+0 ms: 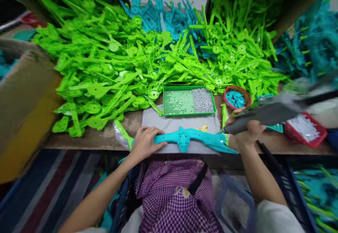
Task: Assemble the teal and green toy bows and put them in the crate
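Note:
A turquoise plastic part [183, 139], long and winged with a rounded middle, lies across a grey cloth [182, 122] at the front of the bench. My left hand [148, 142] grips its left end, fingers over the top. In my right hand [248, 130] is a dark power screwdriver [266, 115], somewhat blurred, its tip at the right end of the turquoise part. Green plastic arms stick out at both ends; the left green arm [123, 133] is partly in clear film. Behind the cloth sits a green tray [166, 102] with small metal screws.
A big heap of lime-green parts [113, 60] covers the back, with turquoise parts [163, 18] behind. A red basket [246, 93] holds small blue pieces; a red tray [320, 138] holds white ones. A cardboard box [29, 109] stands left, a crate [298, 190] lower right.

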Tool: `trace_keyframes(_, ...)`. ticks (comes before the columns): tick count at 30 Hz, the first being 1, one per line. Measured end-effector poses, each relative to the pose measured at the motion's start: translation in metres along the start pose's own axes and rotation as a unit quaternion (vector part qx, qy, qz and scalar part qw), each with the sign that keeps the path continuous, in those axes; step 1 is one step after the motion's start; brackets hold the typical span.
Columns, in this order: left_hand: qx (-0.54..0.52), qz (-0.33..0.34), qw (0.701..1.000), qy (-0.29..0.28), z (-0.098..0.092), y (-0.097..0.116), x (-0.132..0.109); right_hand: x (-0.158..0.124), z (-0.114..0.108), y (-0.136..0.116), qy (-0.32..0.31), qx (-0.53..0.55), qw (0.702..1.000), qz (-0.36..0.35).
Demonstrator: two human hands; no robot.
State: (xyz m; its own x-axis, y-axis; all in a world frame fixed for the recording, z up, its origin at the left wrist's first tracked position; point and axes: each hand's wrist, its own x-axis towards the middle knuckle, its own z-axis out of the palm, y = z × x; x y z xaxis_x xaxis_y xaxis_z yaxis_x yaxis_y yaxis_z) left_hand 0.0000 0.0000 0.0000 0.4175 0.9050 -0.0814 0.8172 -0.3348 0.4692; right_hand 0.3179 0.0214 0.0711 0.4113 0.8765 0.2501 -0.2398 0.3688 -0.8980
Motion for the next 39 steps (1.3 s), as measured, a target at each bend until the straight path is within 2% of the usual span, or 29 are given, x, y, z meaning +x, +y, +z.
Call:
trace_keyframes(3,-0.004,-0.007,1.000,-0.001,-0.002,0.003,0.000,0.024,0.046,0.033,-0.048,-0.020,0.999,0.005)
trace_keyframes(6,-0.009,-0.014,1.000,0.001,-0.003,0.005,-0.001,0.041,0.079,0.069,-0.075,-0.087,0.993,-0.026)
trace_keyframes(9,-0.017,-0.010,1.000,0.002,-0.004,0.005,-0.003,0.048,0.091,0.097,-0.077,-0.096,0.990,-0.069)
trace_keyframes(12,-0.024,-0.006,1.000,-0.001,-0.003,0.004,-0.003,0.047,0.087,0.111,-0.073,-0.092,0.990,-0.080)
trace_keyframes(22,-0.031,-0.012,0.999,-0.002,-0.002,0.002,-0.002,0.046,0.082,0.117,-0.071,-0.075,0.991,-0.083)
trace_keyframes(31,-0.017,-0.017,1.000,0.006,-0.003,0.005,-0.002,0.051,0.083,0.115,-0.137,-0.129,0.981,-0.048)
trace_keyframes(35,-0.015,-0.017,1.000,0.011,-0.002,0.005,-0.003,0.055,0.086,0.103,-0.140,-0.098,0.982,-0.080)
trace_keyframes(39,-0.011,-0.012,1.000,0.012,-0.002,0.004,-0.003,0.060,0.083,0.075,-0.111,-0.082,0.984,-0.110)
